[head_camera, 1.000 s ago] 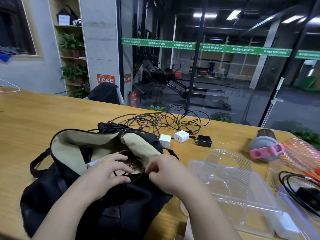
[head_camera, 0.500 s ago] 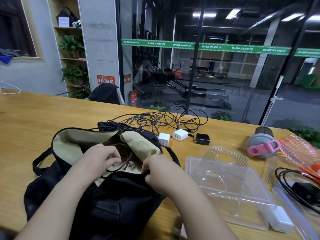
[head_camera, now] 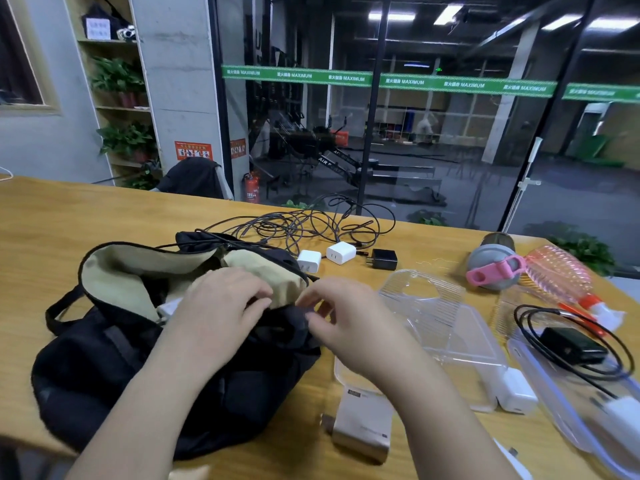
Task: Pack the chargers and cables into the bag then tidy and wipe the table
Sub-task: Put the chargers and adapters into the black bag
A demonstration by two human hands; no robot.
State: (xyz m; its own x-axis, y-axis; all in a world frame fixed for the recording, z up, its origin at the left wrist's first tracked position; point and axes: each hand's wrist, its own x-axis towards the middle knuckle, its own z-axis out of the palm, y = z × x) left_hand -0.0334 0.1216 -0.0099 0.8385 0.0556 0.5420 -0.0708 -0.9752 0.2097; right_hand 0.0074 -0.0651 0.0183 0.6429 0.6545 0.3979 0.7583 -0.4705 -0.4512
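A black bag [head_camera: 104,358] with beige lining lies open at the left of the wooden table [head_camera: 52,216]. My left hand [head_camera: 221,306] rests palm down on the bag's mouth, and whatever is under it is hidden. My right hand [head_camera: 346,323] hovers at the bag's right rim with thumb and fingers slightly apart. Something white [head_camera: 169,308] peeks out inside the bag. Behind the bag lie a tangle of black cables [head_camera: 311,223], two white chargers [head_camera: 309,260] [head_camera: 341,252] and a black charger [head_camera: 383,258].
Clear plastic lids [head_camera: 433,313] lie right of my hands, with a white charger [head_camera: 516,393] and a gold power bank [head_camera: 363,427] nearby. A black adapter with its cable [head_camera: 571,344] sits in a clear tray. A grey bottle [head_camera: 495,265] and a pink bottle [head_camera: 557,275] stand far right.
The brown cable loop that my left hand held at the bag's mouth is out of sight. My left hand now lies over the opening, and my right hand has come off the rim.
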